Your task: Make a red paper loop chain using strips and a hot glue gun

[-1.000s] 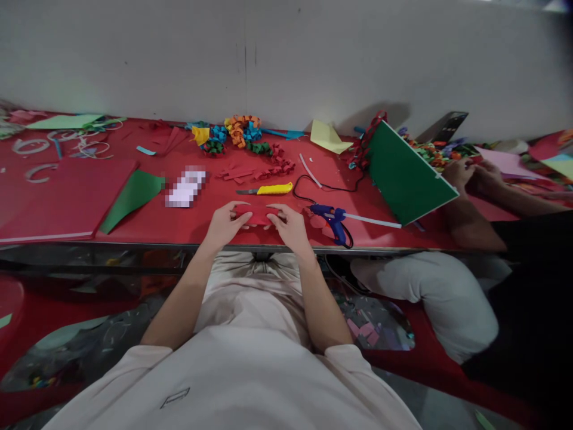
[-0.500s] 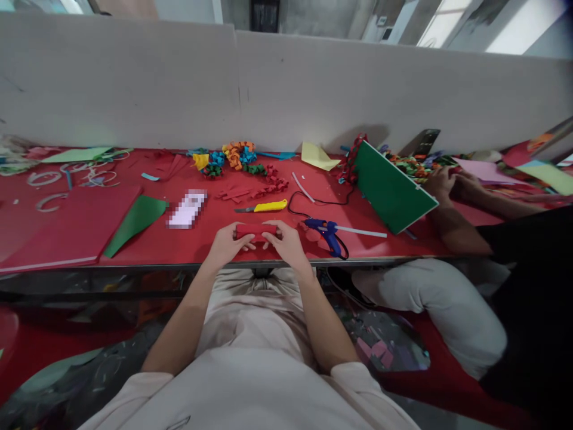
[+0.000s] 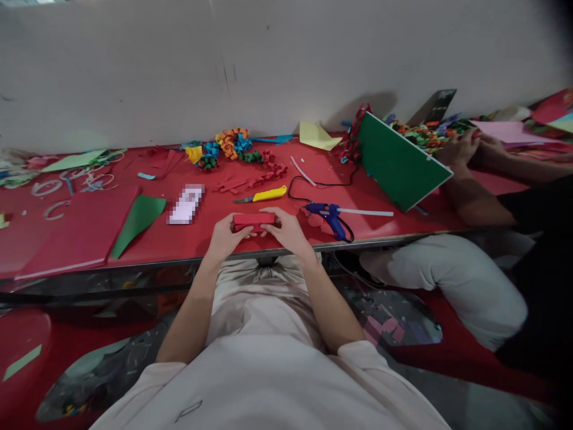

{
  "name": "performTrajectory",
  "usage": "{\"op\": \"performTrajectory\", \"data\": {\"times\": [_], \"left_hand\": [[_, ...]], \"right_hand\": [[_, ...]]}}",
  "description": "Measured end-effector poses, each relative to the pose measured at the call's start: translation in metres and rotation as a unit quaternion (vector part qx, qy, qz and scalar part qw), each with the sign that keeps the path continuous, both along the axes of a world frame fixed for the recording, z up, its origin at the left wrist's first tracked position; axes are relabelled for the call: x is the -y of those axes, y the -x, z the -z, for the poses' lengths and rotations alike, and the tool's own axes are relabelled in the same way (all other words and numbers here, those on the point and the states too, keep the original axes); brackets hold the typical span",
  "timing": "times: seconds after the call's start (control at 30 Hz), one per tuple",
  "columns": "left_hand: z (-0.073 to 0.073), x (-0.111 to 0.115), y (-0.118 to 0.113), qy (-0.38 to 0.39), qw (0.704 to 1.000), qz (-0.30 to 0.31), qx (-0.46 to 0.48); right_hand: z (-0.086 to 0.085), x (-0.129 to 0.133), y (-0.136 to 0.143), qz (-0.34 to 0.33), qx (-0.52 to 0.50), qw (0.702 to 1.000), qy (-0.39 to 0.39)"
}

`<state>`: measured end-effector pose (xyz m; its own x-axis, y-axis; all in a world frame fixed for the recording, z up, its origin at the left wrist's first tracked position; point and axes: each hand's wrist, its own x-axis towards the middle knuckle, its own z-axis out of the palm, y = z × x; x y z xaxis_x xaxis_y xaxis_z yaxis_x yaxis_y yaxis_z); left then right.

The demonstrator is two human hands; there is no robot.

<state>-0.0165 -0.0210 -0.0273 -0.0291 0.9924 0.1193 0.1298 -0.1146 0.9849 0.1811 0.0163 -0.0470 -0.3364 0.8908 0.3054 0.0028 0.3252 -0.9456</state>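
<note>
Between my two hands is a red paper roll (image 3: 254, 221), held level above the table's front edge, with brownish ends showing. My left hand (image 3: 225, 237) is closed round its left end, thumb along the near side. Its right end sits in the fingers of my right hand (image 3: 286, 232). Just beyond lies a yellow utility knife (image 3: 268, 194) with its blade out to the left. Right of my right hand a blue glue gun (image 3: 329, 218) rests on its side, a white glue stick (image 3: 367, 212) poking from its back.
On the red table (image 3: 188, 245) lie a blurred-out phone (image 3: 187, 204), green paper (image 3: 138, 221), red sheets (image 3: 85, 224) and curled paper strips (image 3: 235, 143). A green board (image 3: 400, 158) leans at right. Beside it, a co-worker's hands (image 3: 465, 149) hold something red.
The view has tilted down and shifted a little. The red paper roll has turned slightly in my hands, and a flat red face with a fold line now shows.
</note>
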Motion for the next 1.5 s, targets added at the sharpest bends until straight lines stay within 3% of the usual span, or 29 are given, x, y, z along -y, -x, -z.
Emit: {"op": "performTrajectory", "data": {"times": [0.3, 0.5, 1.23, 1.37, 1.5], "left_hand": [[0.005, -0.005, 0.002, 0.035, 0.999, -0.022, 0.008], [0.004, -0.004, 0.0, 0.027, 1.0, -0.01, 0.007], [0.001, 0.001, 0.004, 0.009, 0.999, 0.025, 0.046], [-0.001, 0.004, 0.011, 0.001, 0.997, 0.075, 0.031], [0.0, 0.002, 0.011, 0.012, 0.997, 0.067, 0.042]], "right_hand": [[-0.004, 0.002, -0.001, -0.017, 0.022, 1.0, -0.001], [-0.009, 0.004, -0.002, 0.029, 0.046, 0.998, -0.038], [-0.004, 0.003, -0.003, -0.009, 0.042, 0.999, 0.002], [-0.007, 0.005, -0.01, -0.023, 0.06, 0.997, -0.036], [-0.019, 0.008, -0.012, -0.062, 0.065, 0.993, -0.076]]}}
